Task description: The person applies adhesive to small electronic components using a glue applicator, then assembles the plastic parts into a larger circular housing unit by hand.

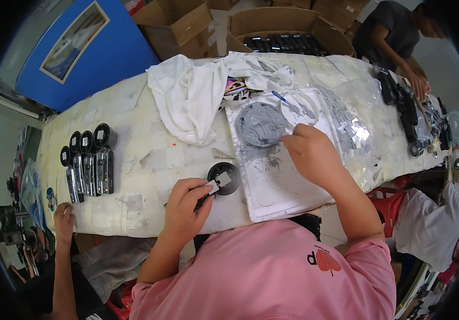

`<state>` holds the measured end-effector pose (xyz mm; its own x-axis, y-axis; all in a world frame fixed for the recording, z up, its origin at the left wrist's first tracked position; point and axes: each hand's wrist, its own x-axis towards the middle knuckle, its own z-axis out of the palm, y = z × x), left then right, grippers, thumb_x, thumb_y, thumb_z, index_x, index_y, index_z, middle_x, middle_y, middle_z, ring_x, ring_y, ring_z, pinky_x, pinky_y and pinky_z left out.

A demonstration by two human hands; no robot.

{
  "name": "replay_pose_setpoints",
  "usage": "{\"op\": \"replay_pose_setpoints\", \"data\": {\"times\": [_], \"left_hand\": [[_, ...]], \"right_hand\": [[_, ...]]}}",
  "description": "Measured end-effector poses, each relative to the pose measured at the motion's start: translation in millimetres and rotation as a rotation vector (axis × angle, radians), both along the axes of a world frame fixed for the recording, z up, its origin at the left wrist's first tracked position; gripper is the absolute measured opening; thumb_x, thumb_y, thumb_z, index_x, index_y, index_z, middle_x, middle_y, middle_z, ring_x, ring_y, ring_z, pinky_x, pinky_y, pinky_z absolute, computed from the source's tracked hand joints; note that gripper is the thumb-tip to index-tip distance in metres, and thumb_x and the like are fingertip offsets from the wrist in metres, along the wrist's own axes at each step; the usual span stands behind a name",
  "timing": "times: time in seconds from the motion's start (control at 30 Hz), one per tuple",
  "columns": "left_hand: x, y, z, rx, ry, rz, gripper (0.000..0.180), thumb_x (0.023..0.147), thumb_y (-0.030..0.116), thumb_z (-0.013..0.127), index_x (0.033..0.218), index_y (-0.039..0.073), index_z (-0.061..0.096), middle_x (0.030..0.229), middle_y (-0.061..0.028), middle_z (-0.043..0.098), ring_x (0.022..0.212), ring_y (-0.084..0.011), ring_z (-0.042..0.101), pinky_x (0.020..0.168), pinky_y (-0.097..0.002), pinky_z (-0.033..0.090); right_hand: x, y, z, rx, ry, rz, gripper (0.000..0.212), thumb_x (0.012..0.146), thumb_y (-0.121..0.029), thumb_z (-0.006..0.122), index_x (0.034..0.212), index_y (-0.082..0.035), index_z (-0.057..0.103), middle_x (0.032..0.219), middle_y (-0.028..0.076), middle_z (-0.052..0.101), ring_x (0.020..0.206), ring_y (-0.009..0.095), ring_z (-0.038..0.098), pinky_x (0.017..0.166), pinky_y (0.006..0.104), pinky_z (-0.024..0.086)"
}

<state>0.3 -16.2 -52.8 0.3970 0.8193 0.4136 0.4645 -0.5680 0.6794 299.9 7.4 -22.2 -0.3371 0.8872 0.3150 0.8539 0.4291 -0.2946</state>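
So my left hand (188, 205) is gripping a black round-headed gadget (230, 184) beside the white tray (285, 194) on the bench (144, 170). My right hand (313, 156) has its fingertips bunched by the grey paste (260, 124), can't tell if they're pinching anything.

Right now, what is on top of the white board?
On the white board, a round, grey-coated dish and a blue-handled tool show, plus grey smears. The right hand hides part of the board; whatever lies behind it cannot be seen.
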Motion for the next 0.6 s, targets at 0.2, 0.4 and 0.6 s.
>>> {"op": "replay_pose_setpoints", "data": {"times": [0.2,0.4,0.6], "left_hand": [[-0.3,2.2,1.4,0.005,0.0,-0.029,0.027,0.071,-0.006,0.069,0.096,0.001,0.064,0.099,-0.0122,0.062,0.086,-0.0284,0.06,0.072,-0.035,0.05],[-2.1,1.1,-2.5,0.017,-0.038,-0.019,0.031,0.07,-0.006,0.071,0.099,0.003,0.062,0.097,-0.0123,0.062,0.084,-0.0285,0.059,0.07,-0.0356,0.049],[-1.5,0.3,-2.6,-0.111,-0.133,0.027,0.035,0.071,-0.006,0.072,0.103,0.003,0.06,0.09,-0.0114,0.062,0.078,-0.0259,0.059,0.068,-0.0337,0.047]], "right_hand": [[12.0,-12.9,1.2,-0.25,0.394,-0.247,0.016,0.082,-0.002,0.064,0.097,0.001,0.07,0.074,0.011,0.057,0.067,0.025,0.057,0.06,0.0322,0.043],[16.9,-26.2,8.8,-0.341,0.431,-0.354,0.016,0.082,-0.002,0.064,0.095,0.002,0.07,0.071,0.011,0.057,0.065,0.02,0.056,0.06,0.0293,0.042],[7.1,-35.1,-6.5,-0.684,0.905,-0.241,0.016,0.084,-0.006,0.066,0.098,0.001,0.071,0.074,0.002,0.059,0.07,0.008,0.052,0.062,0.0242,0.042]]}}
